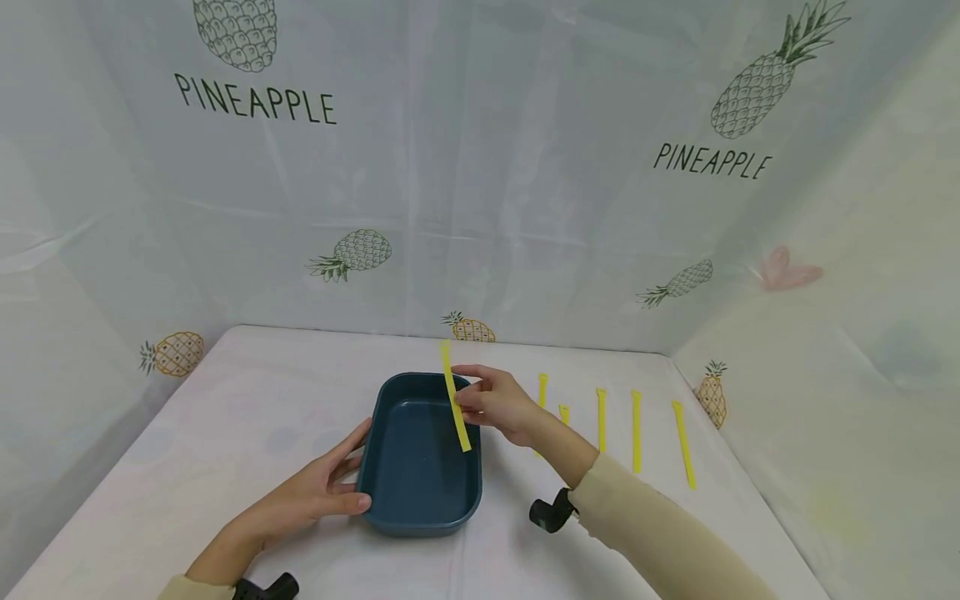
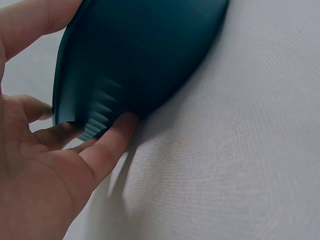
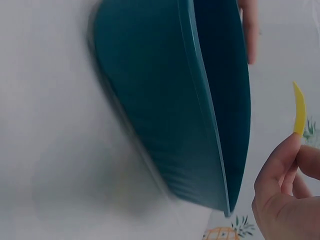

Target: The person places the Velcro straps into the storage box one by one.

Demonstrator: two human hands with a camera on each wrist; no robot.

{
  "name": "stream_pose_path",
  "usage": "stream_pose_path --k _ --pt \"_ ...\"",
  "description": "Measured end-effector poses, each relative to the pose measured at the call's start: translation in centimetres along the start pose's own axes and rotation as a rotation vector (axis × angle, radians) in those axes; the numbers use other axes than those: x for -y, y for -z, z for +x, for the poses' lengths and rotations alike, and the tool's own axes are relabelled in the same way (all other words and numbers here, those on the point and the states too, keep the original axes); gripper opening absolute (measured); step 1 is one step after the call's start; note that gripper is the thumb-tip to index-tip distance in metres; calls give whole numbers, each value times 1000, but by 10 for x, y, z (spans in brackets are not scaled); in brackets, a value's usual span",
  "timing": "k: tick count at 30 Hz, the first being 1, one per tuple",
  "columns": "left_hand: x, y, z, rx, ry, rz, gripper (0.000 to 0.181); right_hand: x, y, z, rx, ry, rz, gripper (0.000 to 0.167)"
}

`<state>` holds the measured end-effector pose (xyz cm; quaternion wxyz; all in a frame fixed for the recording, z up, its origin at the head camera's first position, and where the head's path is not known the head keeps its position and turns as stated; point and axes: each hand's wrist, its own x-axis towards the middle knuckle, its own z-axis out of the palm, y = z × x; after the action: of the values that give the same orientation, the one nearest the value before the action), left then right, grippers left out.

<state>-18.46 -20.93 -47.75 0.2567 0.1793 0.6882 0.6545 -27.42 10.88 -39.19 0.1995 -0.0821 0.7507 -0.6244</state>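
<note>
A dark blue rectangular container (image 1: 420, 467) stands on the table with its opening up. My left hand (image 1: 303, 498) holds its left side, thumb near the front corner and the other fingers along the outer wall (image 2: 145, 55). Over the container's right rim, my right hand (image 1: 495, 406) pinches a thin yellow strip (image 1: 454, 396) between thumb and fingers. The strip slants, its upper end beyond the back rim and its lower end above the opening. In the right wrist view, part of this yellow strip (image 3: 299, 107) sticks out past the fingertips.
To the right, several more yellow strips (image 1: 637, 432) lie spaced apart on the white tablecloth (image 1: 300, 400); the right forearm partly covers some. A hanging sheet (image 1: 480, 167) printed with pineapples rises behind the table and at its sides.
</note>
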Motion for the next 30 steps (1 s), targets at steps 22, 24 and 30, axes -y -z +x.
stream_pose_path --k 22,24,30 --pt "2 -2 2 -38 14 25 102 -21 -55 4 57 -50 87 53" --pt "2 -2 2 -38 14 30 103 -23 -58 5 53 -53 89 52" --pt "3 -2 2 -37 15 21 103 -30 -64 8 35 -69 88 50"
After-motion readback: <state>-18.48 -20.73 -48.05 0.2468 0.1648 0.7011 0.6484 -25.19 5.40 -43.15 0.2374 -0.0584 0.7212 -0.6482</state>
